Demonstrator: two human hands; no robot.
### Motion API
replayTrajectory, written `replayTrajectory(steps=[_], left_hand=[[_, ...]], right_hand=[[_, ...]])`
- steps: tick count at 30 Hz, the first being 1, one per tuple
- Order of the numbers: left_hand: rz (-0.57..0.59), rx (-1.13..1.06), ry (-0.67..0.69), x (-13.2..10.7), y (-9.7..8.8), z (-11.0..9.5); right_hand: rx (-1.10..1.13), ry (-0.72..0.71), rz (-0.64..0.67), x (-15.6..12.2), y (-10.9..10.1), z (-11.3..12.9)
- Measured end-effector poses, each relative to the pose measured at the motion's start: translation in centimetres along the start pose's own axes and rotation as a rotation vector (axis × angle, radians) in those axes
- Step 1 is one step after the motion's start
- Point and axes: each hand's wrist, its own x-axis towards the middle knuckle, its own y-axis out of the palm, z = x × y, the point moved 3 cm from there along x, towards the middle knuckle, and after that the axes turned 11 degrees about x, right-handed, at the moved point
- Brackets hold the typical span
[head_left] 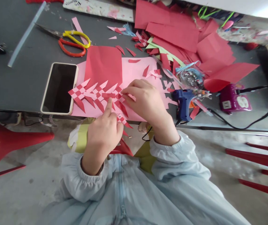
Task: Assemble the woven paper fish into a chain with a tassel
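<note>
A row of red-and-pink checkered woven paper pieces with pointed ends lies on the pink paper sheet. My left hand stretches its index finger onto a short red paper strip across the row. Its other fingers are curled, and a small woven paper fish with a dot like an eye sticks out beside the thumb, partly hidden. My right hand is closed in a pinch at the row's right end; its fingertips meet the edge of a woven paper piece there.
A phone lies at the left, below yellow-and-red-handled scissors and a glue stick. Red paper sheets are piled at the back. A blue glue gun and a corded purple box stand at right.
</note>
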Motion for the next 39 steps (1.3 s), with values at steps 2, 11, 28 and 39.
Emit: replayTrajectory(steps=[2,11,28,39], left_hand=[[-0.003,0.008,0.0,0.0,0.0,0.0],[0.002,0.045,0.008,0.0,0.1,-0.1],[0.018,0.013,-0.002,0.0,0.1,-0.1],[0.024,0.007,-0.003,-0.1,0.0,0.0]], right_hand=[[-0.029,-0.011,0.023,0.1,0.6,0.3],[-0.166,-0.064,0.094,0.7,1.3,0.9],[-0.166,-0.01,0.12,1.4,0.0,0.5],[-0.129,0.112,0.109,-0.3,-2.9,-2.9]])
